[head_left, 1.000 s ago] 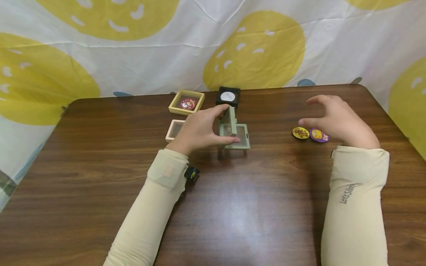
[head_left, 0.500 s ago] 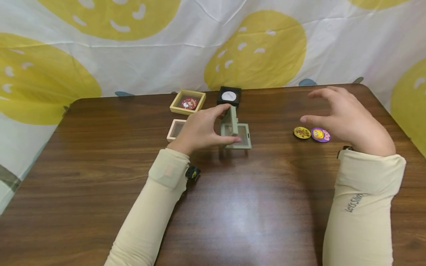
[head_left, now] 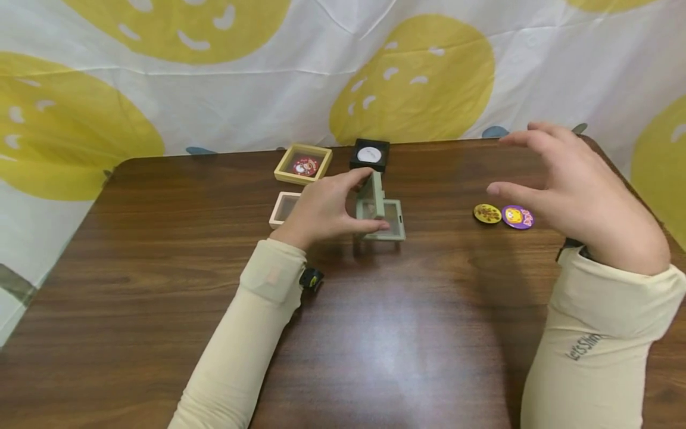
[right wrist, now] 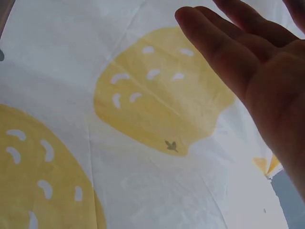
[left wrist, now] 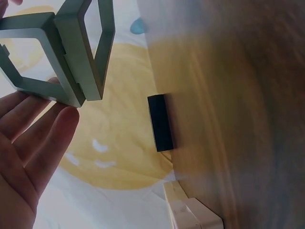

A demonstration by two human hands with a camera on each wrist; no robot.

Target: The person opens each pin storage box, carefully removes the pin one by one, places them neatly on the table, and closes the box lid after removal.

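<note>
My left hand holds a pale green hinged display case by one half, thumb on the near side and fingers at the top. The case stands unfolded, its two framed windows at an angle; the left wrist view shows the hinge edge of the case close above the fingers. My right hand is raised over the table's right side, thumb and fingers spread apart, holding nothing. Below and left of it lie two badges: a yellow badge and a purple badge with a yellow cartoon figure.
Behind the left hand sit a yellow case with a red round badge and a black case with a white disc. A cream-pink case is partly hidden by that hand. A lemon-print cloth hangs along the table's back edge.
My right hand has drawn back to the right and risen away from the two badges, with its fingers spreading wider. The left hand and green case have stayed in place.
</note>
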